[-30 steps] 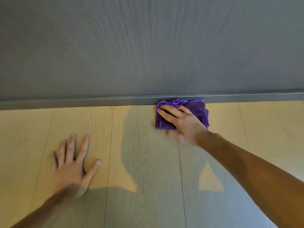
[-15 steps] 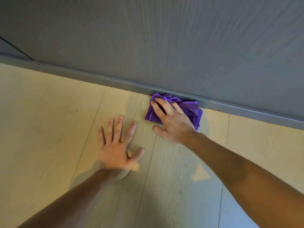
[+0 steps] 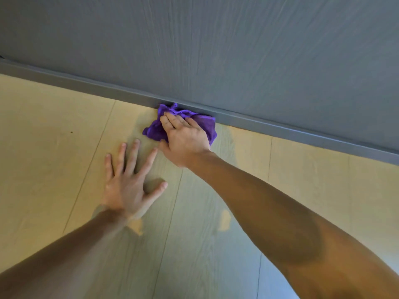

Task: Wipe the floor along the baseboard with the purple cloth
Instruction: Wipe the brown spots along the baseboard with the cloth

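A crumpled purple cloth (image 3: 154,130) lies on the light wood-plank floor (image 3: 54,134), its far edge bunched against the grey baseboard (image 3: 112,90). My right hand (image 3: 185,138) presses flat on top of the cloth, fingers pointing toward the baseboard, and covers its middle. My left hand (image 3: 131,182) rests flat on the floor just in front of and left of the cloth, fingers spread, holding nothing. Its fingertips are close to my right thumb.
A grey wood-grain wall (image 3: 237,50) rises above the baseboard, which runs diagonally from upper left to lower right. A small dark speck (image 3: 71,132) sits on the floor at left. Shadow covers the planks under my arms.
My right hand has slid the cloth left along the baseboard. My left hand has moved in close beside it, and the view has tilted so the baseboard runs diagonally.
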